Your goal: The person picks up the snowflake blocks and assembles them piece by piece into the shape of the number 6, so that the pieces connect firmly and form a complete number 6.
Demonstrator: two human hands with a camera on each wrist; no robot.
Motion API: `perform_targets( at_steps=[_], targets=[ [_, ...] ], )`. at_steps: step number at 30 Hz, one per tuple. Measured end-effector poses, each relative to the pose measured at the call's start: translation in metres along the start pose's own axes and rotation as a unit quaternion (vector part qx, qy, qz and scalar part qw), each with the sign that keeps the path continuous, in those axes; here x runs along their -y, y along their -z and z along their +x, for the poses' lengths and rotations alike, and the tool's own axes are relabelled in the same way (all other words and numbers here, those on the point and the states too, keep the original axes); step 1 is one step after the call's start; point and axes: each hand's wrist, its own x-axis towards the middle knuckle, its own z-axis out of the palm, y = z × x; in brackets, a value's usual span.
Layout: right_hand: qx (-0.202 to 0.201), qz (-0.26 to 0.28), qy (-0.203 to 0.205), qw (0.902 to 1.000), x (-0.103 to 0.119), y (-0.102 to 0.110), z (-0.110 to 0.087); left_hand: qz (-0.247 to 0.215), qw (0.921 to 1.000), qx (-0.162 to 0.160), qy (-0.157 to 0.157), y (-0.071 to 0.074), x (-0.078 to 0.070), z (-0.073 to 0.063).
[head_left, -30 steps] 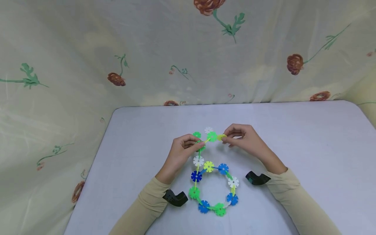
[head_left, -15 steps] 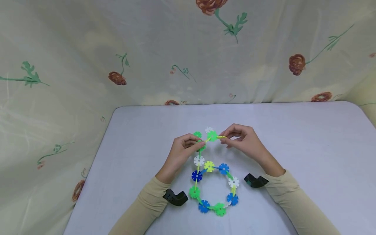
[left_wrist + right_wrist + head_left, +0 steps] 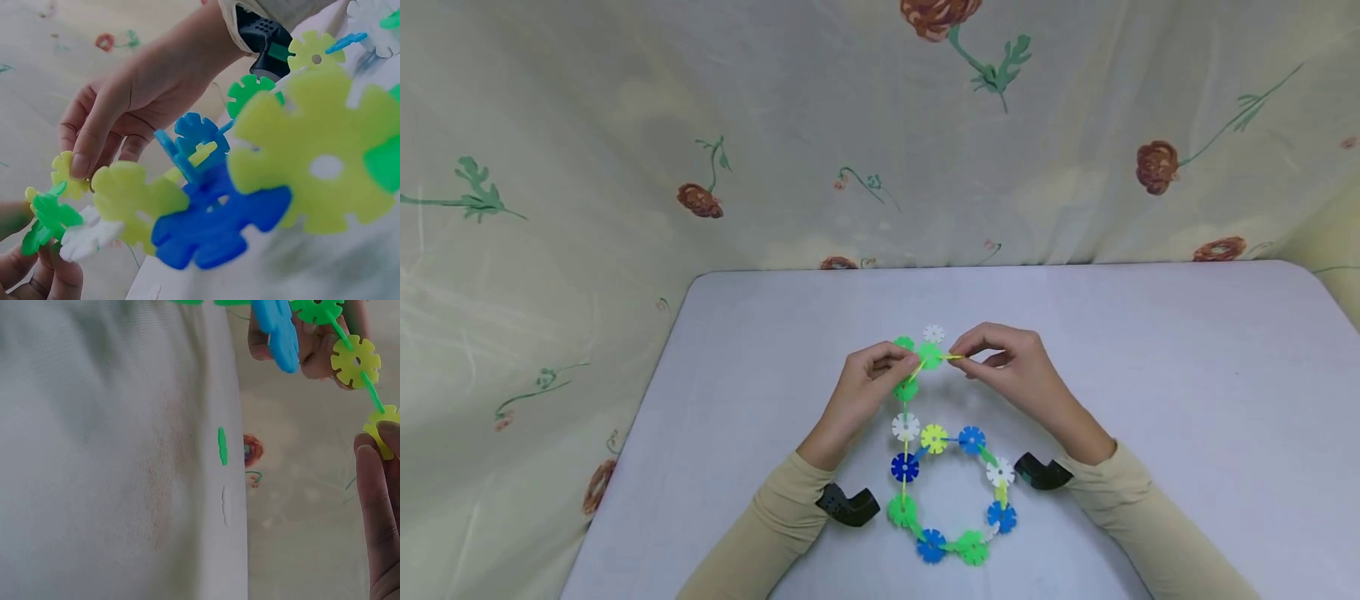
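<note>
Slotted flower-shaped plastic discs form a linked chain; in the head view its ring (image 3: 973, 548) lies toward the front of the table. My left hand (image 3: 868, 392) holds the chain's upper end, fingers curled by a green disc (image 3: 930, 356); which piece it pinches is partly hidden. My right hand (image 3: 1011, 362) pinches a yellow disc (image 3: 955, 357), seen edge-on beside that green disc. In the right wrist view the yellow disc (image 3: 389, 432) sits between thumb and finger, joined by a green disc (image 3: 373, 392) to another yellow disc (image 3: 356, 361).
A loose white disc (image 3: 933, 333) and a green disc (image 3: 904, 343) lie on the table just beyond the hands. The white table (image 3: 1150, 350) ends at a floral curtain (image 3: 1037, 192). Black wrist cameras (image 3: 848, 505) hang below both sleeves.
My right hand has shifted left and slightly down, and its yellow disc has turned edge-on. The ring of discs has slid a little toward the table's front. My left hand has barely moved.
</note>
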Motion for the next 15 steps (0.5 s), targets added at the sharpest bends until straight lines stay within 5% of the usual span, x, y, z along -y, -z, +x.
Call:
perform_targets(
  at_steps=[15],
  targets=[
    [0.008, -0.011, 0.026, 0.9996, 0.0045, -0.0058, -0.001, -0.009, 0.9997, -0.015, -0.017, -0.0015, 0.0009, -0.0005]
  ],
)
